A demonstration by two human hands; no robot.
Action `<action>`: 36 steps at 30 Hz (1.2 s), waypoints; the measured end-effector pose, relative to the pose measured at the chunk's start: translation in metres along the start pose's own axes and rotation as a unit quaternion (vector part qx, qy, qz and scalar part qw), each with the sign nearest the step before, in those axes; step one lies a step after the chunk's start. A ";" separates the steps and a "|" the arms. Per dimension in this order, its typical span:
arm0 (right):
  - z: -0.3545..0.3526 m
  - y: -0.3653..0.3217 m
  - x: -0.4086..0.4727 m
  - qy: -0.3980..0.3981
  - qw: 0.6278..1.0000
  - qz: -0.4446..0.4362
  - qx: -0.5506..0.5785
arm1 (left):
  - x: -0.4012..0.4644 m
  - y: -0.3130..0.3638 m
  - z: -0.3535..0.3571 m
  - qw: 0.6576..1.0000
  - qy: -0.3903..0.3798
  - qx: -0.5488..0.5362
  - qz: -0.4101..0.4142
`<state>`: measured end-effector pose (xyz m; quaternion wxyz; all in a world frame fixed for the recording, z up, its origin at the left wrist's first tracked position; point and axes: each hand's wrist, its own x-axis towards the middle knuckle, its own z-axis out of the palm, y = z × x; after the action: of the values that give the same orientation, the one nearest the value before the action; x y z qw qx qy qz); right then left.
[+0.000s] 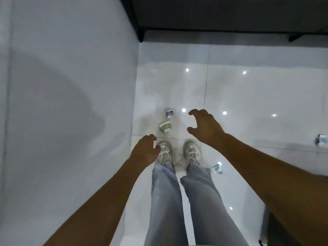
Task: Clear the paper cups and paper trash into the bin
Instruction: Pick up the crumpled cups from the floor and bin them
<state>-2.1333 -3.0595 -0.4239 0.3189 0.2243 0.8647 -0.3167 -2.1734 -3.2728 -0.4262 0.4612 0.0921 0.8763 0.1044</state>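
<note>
looking down from my head camera, i'm standing on a glossy white tiled floor (248,96) dotted with light reflections, my grey jeans (166,201) and pale sneakers (166,152) right below me. my left hand (144,151) hangs over my left shoe, fingers loosely curled, holding nothing. my right hand (205,127) reaches out ahead, fingers and thumb spread in a claw, also holding nothing. the green-and-white paper cup (165,127) lies on its side on the floor just ahead of my left shoe, between my two hands and touching neither. just beyond it sits a small crumpled silvery scrap (169,113). another crumpled bit of paper (218,168) lies by my right ankle, and a third piece (321,139) sits well off at the right edge of the view. a tall white wall (62,103) runs close along my left side, its edge meeting the floor right beside the cup, so that side is tight. ahead, the floor runs open to a dark piece of furniture (230,16) on black legs; the right side is open tile.
</note>
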 end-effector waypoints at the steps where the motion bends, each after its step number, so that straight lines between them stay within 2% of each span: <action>1: 0.010 0.006 0.019 -0.003 1.000 -0.001 0.000 | 0.017 -0.005 0.011 1.000 -0.003 -0.006 -0.004; 10: 0.155 0.082 0.182 -0.019 0.998 0.025 0.048 | 0.183 -0.072 0.138 0.999 -0.041 -0.015 -0.001; 14: 0.216 0.110 0.256 -0.021 0.999 0.021 0.026 | 0.250 -0.103 0.184 0.999 -0.013 -0.030 -0.005; 19: 0.275 0.117 0.348 0.010 0.999 -0.045 -0.022 | 0.323 -0.137 0.224 0.998 0.027 -0.050 0.006; 23: 0.318 0.117 0.400 0.002 0.994 -0.082 -0.073 | 0.366 -0.153 0.244 0.994 0.066 -0.085 0.010; 28: 0.349 0.130 0.425 0.025 0.987 -0.105 -0.121 | 0.400 -0.161 0.258 0.980 0.119 -0.159 0.007; 32: 0.355 0.133 0.414 0.055 0.989 -0.129 -0.043 | 0.410 -0.159 0.255 0.960 0.126 -0.249 -0.001; 36: 0.358 0.116 0.376 0.061 0.977 -0.204 0.024 | 0.403 -0.149 0.237 0.931 0.099 -0.353 -0.003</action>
<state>-2.1797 -3.1562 -0.9446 0.1884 0.0697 0.9024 -0.3813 -2.2118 -3.2888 -0.9156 0.3756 -0.0899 0.8243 0.4139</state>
